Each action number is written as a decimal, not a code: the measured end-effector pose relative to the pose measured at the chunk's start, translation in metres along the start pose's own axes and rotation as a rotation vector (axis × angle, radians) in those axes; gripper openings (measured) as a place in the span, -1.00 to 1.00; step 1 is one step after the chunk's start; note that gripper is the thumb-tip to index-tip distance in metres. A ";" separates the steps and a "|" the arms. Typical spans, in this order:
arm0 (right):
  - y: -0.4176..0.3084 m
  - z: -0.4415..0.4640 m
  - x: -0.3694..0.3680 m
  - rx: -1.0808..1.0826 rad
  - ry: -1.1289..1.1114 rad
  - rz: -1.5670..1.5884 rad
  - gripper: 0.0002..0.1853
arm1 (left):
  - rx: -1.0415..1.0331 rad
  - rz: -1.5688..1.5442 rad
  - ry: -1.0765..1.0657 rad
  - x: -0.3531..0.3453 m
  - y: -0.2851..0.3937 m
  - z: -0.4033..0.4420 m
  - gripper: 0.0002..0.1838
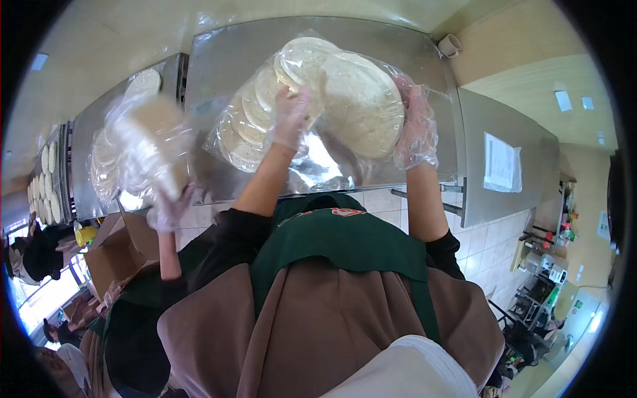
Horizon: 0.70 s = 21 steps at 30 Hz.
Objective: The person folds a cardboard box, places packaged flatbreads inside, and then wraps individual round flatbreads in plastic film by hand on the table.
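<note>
My right hand, in a clear plastic glove, grips the right edge of a stack of round, pale flatbreads and holds it tilted above the metal table. Clear plastic film shows around the stack's upper right edge. My left hand, also gloved, has its fingers curled at the edge of the fanned flatbreads, left of the stack. Those flatbreads overlap in a row over a clear plastic bag. The left fingertips are partly hidden against the bread.
On my left, a co-worker's gloved hand holds a blurred bag of flatbreads over a second table. An open cardboard box stands below. A mug sits at the far right corner; a paper sheet lies on the right-hand surface.
</note>
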State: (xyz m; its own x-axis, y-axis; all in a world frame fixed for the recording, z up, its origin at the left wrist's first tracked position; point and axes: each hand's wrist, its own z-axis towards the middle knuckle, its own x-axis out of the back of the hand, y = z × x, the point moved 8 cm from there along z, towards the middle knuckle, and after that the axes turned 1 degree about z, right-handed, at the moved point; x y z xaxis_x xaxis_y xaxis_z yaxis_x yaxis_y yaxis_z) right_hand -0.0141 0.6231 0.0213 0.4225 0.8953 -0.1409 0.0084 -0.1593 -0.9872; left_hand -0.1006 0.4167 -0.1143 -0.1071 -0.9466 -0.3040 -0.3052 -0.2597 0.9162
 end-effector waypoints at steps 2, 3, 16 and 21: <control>-0.010 -0.008 -0.011 0.030 0.029 -0.006 -0.52 | 0.072 0.078 0.029 -0.012 -0.010 0.009 -0.54; -0.017 -0.012 -0.015 0.058 0.052 0.002 -0.52 | 0.098 0.009 -0.019 -0.017 -0.017 0.015 -0.65; -0.063 -0.047 0.008 0.010 0.256 -0.090 -0.44 | -0.505 0.637 0.101 0.000 0.071 0.050 -0.79; -0.079 -0.059 0.028 0.025 0.326 -0.284 -0.46 | 0.138 0.007 -0.282 -0.019 0.016 0.044 -0.62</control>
State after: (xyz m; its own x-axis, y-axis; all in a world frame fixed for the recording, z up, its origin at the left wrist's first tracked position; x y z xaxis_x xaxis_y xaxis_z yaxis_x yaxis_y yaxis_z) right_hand 0.0510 0.6361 0.0997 0.6705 0.7236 0.1638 0.1456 0.0881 -0.9854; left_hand -0.1447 0.4390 -0.1056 -0.3616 -0.8532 -0.3759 -0.4269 -0.2069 0.8803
